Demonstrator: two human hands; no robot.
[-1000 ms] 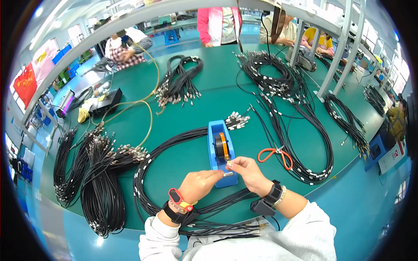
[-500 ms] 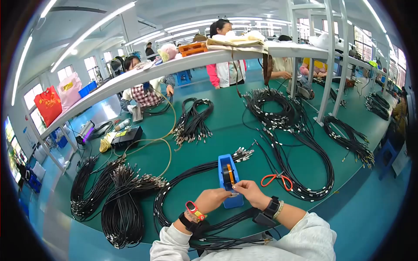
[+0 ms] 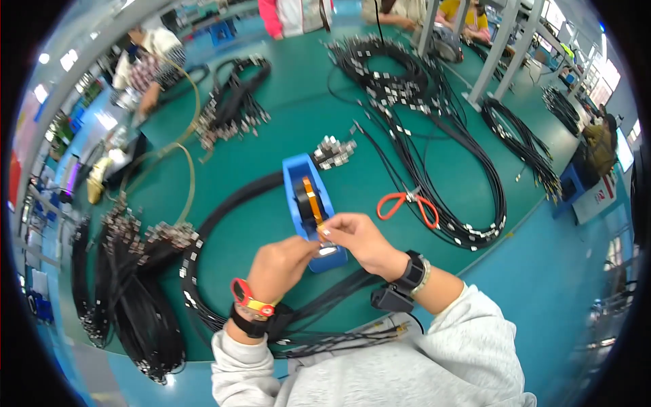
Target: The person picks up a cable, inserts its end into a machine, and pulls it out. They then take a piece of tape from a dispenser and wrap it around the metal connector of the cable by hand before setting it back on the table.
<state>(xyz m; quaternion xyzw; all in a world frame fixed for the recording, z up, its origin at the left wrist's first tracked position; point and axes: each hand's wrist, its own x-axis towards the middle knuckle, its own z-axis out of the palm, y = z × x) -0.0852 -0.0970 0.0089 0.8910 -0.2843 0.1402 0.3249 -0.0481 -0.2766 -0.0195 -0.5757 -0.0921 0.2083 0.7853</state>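
Note:
A blue tape dispenser (image 3: 291,169) stands on the green table in front of me, carrying a roll of amber tape (image 3: 311,195) on a black core. My right hand (image 3: 363,243) pinches the amber tape at the roll's near side with thumb and forefinger. My left hand (image 3: 279,266) is closed at the dispenser's near left, fingertips pressed together close to the right hand's; what they hold, if anything, is hidden. Behind and below the dispenser passes a bundle of black cables (image 3: 237,197) with white labels, its metal connectors (image 3: 333,152) lying just beyond the dispenser.
Red-handled scissors (image 3: 409,198) lie right of the dispenser, beside a large looped cable bundle (image 3: 485,169). More cable bundles (image 3: 146,319) with metal ends lie at left, another (image 3: 237,95) farther back. Grey shelf posts (image 3: 498,61) rise at right. Co-workers stand or sit across the table.
My view has tilted down, so the shelf top has left the picture and the table sits higher. Both hands stay at the dispenser, the right one still pinching at the tape.

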